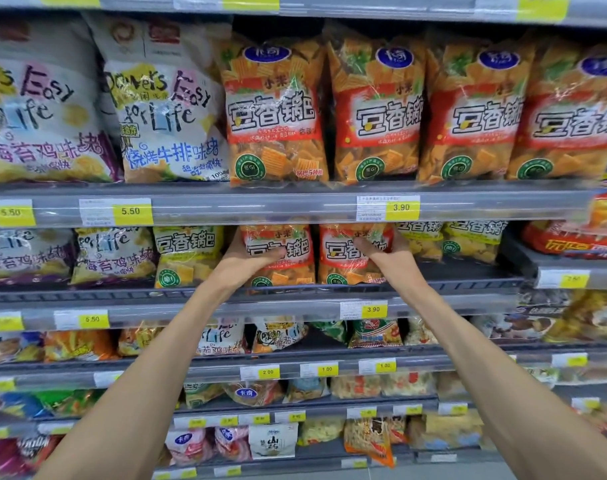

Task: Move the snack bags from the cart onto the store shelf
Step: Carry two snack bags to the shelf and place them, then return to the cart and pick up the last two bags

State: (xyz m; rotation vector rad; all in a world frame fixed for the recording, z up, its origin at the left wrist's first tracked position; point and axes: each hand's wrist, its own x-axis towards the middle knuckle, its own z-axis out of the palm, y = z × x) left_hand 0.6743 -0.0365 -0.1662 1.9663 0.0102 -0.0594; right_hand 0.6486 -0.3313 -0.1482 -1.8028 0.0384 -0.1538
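Observation:
Two orange-and-red snack bags stand side by side on the second shelf (468, 284) from the top. My left hand (246, 259) grips the left red snack bag (284, 268) at its left edge, thumb across the front. My right hand (385, 252) holds the right red snack bag (340, 268), fingers curled over its front and right side. Both bags rest upright on the shelf floor, under the shelf rail above. The cart is out of view.
Yellow bags of the same brand (187, 254) flank the red ones on both sides (468, 240). Above, a row of larger orange bags (375, 109) and white chip bags (167, 109) fills the shelf. Lower shelves hold several small mixed snacks. Yellow price tags (401, 207) line the rails.

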